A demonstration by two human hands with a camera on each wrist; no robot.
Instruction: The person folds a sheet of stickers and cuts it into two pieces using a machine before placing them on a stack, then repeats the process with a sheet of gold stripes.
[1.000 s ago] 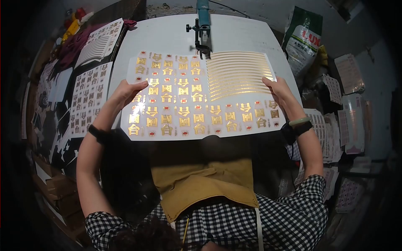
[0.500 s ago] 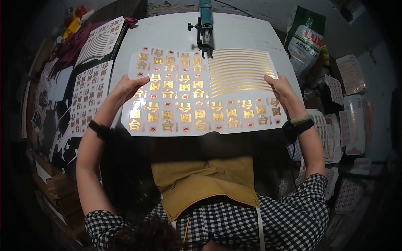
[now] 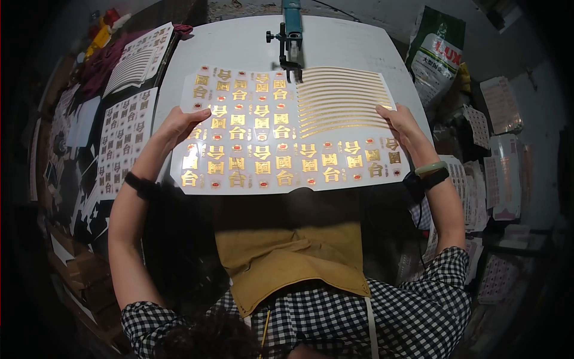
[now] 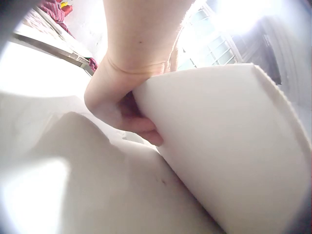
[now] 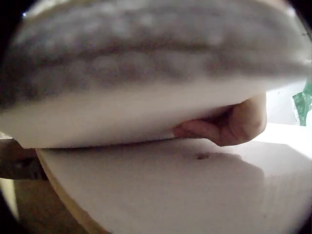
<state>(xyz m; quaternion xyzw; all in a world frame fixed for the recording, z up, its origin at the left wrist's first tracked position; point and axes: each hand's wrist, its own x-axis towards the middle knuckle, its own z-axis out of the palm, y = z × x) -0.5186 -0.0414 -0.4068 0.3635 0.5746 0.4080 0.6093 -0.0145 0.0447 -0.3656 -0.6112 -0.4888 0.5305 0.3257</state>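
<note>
A large white sheet (image 3: 239, 161) printed with shiny gold characters, small red marks and gold curved stripes spans both hands above the white table. My left hand (image 3: 182, 124) grips its left edge, thumb on the printed face. In the left wrist view, the curled fingers (image 4: 146, 131) lie against the sheet's plain underside (image 4: 219, 117). At the other side edge, my right hand (image 3: 408, 130) pinches the sheet beside the stripes, thumb on top. The right wrist view has its fingers (image 5: 209, 129) bent beneath the pale underside (image 5: 122, 114), close over the tabletop.
A teal arm (image 3: 292, 24) with a black clamp (image 3: 291, 66) reaches over the table (image 3: 227, 42) from the back. Printed sheets (image 3: 125, 137) lie at the left. A green and white bag (image 3: 433, 54) stands at the back right, with stacked sheets (image 3: 457, 185) below it.
The sheet and both hands have shifted slightly away from the body, toward the clamp. Both hands keep their hold on its side edges.
</note>
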